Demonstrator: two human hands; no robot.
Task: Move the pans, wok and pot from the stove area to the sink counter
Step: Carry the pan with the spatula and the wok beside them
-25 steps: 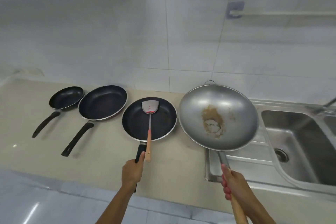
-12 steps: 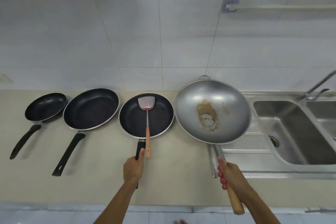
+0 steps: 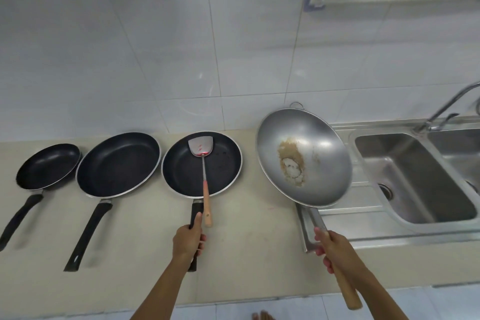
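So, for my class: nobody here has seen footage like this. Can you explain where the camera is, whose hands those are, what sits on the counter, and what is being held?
There is no machine here. One wide-angle camera sits on a person's head and looks down, so the two bare arms at the bottom are the wearer's own.

On the beige counter lie three black pans in a row: a small pan, a big pan and a third pan with a spatula resting in it. A steel sink is at the right.

The left hand grips the third pan's handle. The right hand grips the wooden handle of a steel wok, tilted, with a brown stain inside, at the sink's edge.
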